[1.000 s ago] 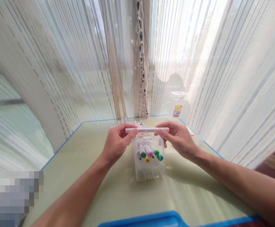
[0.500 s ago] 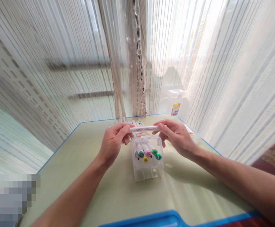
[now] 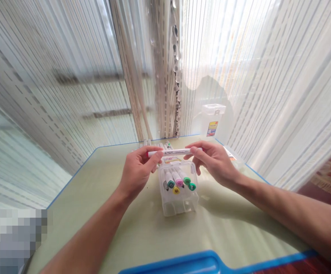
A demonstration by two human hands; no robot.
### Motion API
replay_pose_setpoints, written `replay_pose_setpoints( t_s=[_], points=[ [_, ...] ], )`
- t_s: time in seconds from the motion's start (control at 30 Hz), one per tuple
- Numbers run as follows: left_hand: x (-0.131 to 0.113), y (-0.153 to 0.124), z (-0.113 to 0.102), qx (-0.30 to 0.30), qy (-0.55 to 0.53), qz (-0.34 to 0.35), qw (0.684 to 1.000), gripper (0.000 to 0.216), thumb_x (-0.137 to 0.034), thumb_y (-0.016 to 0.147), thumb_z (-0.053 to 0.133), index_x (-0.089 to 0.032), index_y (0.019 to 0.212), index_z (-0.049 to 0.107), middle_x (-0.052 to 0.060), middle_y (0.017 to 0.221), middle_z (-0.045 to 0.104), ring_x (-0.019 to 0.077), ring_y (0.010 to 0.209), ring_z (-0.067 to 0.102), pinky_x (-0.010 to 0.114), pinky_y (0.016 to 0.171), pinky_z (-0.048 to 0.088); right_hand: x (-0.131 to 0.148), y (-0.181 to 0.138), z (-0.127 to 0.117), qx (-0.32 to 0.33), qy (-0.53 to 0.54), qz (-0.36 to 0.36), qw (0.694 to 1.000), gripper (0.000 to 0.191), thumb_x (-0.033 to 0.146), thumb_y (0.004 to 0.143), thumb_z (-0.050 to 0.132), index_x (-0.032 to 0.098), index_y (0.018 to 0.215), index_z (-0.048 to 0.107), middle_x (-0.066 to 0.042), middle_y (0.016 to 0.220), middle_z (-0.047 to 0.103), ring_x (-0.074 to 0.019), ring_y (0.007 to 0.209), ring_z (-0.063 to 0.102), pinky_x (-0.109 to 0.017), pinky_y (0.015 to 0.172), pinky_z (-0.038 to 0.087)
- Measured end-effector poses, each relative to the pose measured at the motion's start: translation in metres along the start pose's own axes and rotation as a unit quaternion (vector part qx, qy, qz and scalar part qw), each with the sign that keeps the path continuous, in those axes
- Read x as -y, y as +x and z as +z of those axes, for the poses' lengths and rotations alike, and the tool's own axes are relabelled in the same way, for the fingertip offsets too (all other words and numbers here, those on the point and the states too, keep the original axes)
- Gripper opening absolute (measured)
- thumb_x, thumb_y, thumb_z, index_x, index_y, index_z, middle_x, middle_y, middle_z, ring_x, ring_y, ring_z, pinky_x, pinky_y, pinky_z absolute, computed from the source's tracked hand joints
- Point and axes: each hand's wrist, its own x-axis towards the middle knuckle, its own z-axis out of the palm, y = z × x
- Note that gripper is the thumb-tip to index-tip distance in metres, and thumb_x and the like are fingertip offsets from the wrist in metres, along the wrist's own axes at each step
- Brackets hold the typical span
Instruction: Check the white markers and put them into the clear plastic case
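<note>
A white marker [image 3: 176, 152] with a red end lies level between my two hands, above the far rim of a clear plastic box. My left hand [image 3: 139, 167] pinches it near the red left end. At the other end, the fingers of my right hand [image 3: 213, 161] close round it. Just below stands the clear plastic box [image 3: 179, 207], its open side toward me. Inside it lie several white markers [image 3: 174, 176] with green, pink and yellow ends showing. Behind the held marker, more white markers [image 3: 162, 145] lie on the table, partly hidden.
A tall clear container [image 3: 213, 114] with a yellow and blue label stands at the back right. The pale green table [image 3: 97, 213] has a blue rim, with a blue moulded tray part [image 3: 194, 262] at the front. String curtains [image 3: 82, 95] hang behind.
My left hand's grip has shifted on the marker, and its red end now shows. The marker is still held between both hands. The view has moved slightly.
</note>
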Motion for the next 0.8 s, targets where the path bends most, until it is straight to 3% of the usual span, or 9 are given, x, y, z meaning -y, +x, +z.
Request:
replay_pose_setpoints(
  t_s=[0.23,0.5,0.8],
  points=[
    [0.0038,0.0023,-0.0029,0.018,-0.049,-0.007,0.999,0.025,-0.036,0.084,0.072,-0.014,0.095,0.077,0.002,0.069,0.068,0.0094,0.056,0.053,0.021,0.053,0.040,-0.0006,0.0009,-0.0024,0.004,0.053,0.023,0.998,0.027,0.042,0.092,0.066,0.015,0.098,0.067,-0.006,0.081,0.075,-0.0113,0.048,0.064,-0.022,0.039,0.050],
    [0.0001,-0.0004,-0.0008,0.007,0.011,-0.008,1.000,0.030,-0.039,0.079,0.077,-0.013,0.093,0.076,0.003,0.066,0.068,0.0104,0.055,0.054,0.022,0.052,0.040,0.0036,0.0015,-0.0012,-0.009,0.005,-0.009,1.000,0.030,0.038,0.080,0.081,0.014,0.092,0.068,-0.003,0.071,0.073,-0.0092,0.043,0.060,-0.021,0.036,0.047],
    [0.0019,0.0011,-0.0036,0.015,-0.027,-0.003,1.000,0.029,-0.037,0.081,0.078,-0.014,0.098,0.076,0.003,0.069,0.069,0.0087,0.057,0.053,0.020,0.054,0.039,0.0019,0.0029,-0.0027,-0.023,0.023,-0.015,0.999,0.023,0.034,0.084,0.078,0.014,0.094,0.074,-0.004,0.075,0.074,-0.0098,0.049,0.063,-0.020,0.039,0.048]
  ],
)
